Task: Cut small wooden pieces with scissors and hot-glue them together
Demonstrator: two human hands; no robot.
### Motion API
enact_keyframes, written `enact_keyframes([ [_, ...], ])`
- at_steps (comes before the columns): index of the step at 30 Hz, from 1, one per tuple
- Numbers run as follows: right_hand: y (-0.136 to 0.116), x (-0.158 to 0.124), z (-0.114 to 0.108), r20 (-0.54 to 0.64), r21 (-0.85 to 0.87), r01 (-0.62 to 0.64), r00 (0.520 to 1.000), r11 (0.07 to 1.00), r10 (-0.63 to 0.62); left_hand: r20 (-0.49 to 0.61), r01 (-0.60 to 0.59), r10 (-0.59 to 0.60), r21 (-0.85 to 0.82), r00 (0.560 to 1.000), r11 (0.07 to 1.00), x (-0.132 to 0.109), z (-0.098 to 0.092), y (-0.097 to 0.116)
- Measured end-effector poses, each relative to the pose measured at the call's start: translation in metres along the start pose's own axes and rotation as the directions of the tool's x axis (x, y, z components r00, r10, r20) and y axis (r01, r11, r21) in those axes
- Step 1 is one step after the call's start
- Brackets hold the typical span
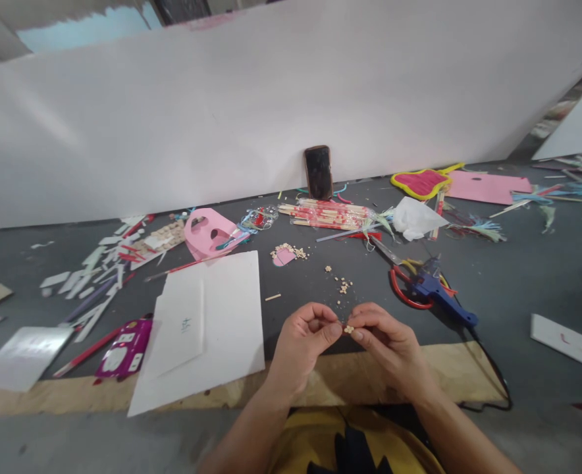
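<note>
My right hand [388,339] pinches a small flower-like cluster of pale wooden bits [349,329] between thumb and fingertips. Close beside it, my left hand [305,345] has its thumb and forefinger pressed together. A tiny reddish spot shows at those fingertips, but what they hold is too small to name. On the dark table just beyond lie loose pale bits [343,286] and another little cluster [328,268]. Farther off, more such bits ring a pink paper piece [284,257]. A short thin stick [272,297] lies left of the loose bits.
A blue glue gun [436,293] and red-handled scissors [404,288] lie to the right. White sheets [232,316] and a purple packet [126,349] are at left. A phone [318,172] leans against the white board behind bagged sticks [328,214]. Brown paper [449,375] lines the front edge.
</note>
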State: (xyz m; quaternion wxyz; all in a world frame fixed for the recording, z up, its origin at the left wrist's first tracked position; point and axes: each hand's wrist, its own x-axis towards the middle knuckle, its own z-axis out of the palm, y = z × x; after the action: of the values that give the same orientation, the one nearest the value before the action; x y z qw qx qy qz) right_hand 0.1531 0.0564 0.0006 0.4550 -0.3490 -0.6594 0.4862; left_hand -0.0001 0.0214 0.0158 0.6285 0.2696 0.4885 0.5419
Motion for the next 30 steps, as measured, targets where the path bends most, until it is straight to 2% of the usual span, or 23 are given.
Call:
enact_keyframes([
  [6,-0.0021,-0.0010,0.0005,0.018,-0.015,0.028,0.999,1.000,-0.027,0.051,0.039,-0.034,-0.107,0.998,0.993,0.0011,-0.0006,-0.0048],
  [12,-0.0025,-0.0013,0.0026,0.028,-0.009,0.014,1.000,1.000,-0.014,0.052,0.049,-0.043,-0.127,0.998,0.991,0.0007,-0.0010,-0.0049],
  [16,-0.0001,-0.0027,0.0042,-0.007,-0.028,0.063,0.998,0.998,-0.064,0.061,0.039,-0.031,-0.146,0.998,0.988,0.0010,-0.0012,-0.0059],
  [20,0.0007,-0.0034,0.0032,-0.070,-0.182,0.173,0.980,0.968,-0.188,0.065,0.031,-0.019,-0.185,0.998,0.982,0.0009,0.0001,-0.0075],
  [23,0.0002,-0.0032,0.0017,-0.030,-0.308,0.236,0.966,0.922,-0.257,0.051,0.044,-0.035,-0.198,0.998,0.979,0.0006,0.0010,-0.0083],
  [27,-0.0003,-0.0034,0.0005,0.022,-0.330,0.254,0.965,0.909,-0.261,0.027,0.053,-0.050,-0.168,0.998,0.984,0.0005,0.0001,-0.0073],
  [30,0.0003,-0.0036,-0.0008,0.032,-0.310,0.234,0.971,0.921,-0.236,0.049,0.067,-0.061,-0.141,0.997,0.988,0.0007,-0.0021,-0.0049],
])
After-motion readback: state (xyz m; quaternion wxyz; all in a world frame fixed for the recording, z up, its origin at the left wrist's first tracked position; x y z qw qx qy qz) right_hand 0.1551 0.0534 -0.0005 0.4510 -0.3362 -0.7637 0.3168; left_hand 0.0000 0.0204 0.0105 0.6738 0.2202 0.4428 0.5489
